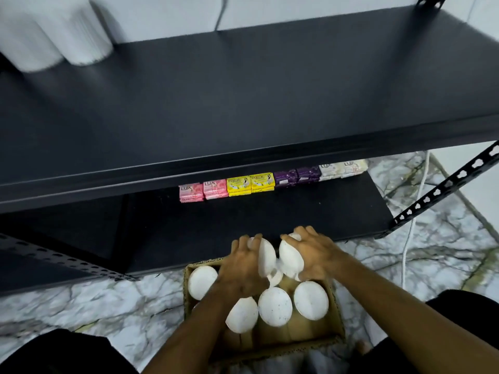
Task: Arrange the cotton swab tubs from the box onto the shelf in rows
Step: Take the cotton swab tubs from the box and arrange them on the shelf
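Observation:
A cardboard box (339,323) sits on the floor in front of me, holding several round white-lidded cotton swab tubs (275,306). My left hand (240,268) is shut on one tilted tub (266,256) at the box's far edge. My right hand (316,256) grips another tilted tub (290,259) beside it. Two tubs (81,28) stand blurred at the back left of the black upper shelf (243,103).
A lower black shelf (270,220) carries a row of soap packs (252,182) in pink, yellow, purple and white. A perforated shelf post (445,184) slants at the right, with a white cable (413,225) on the marble floor. My knees frame the box.

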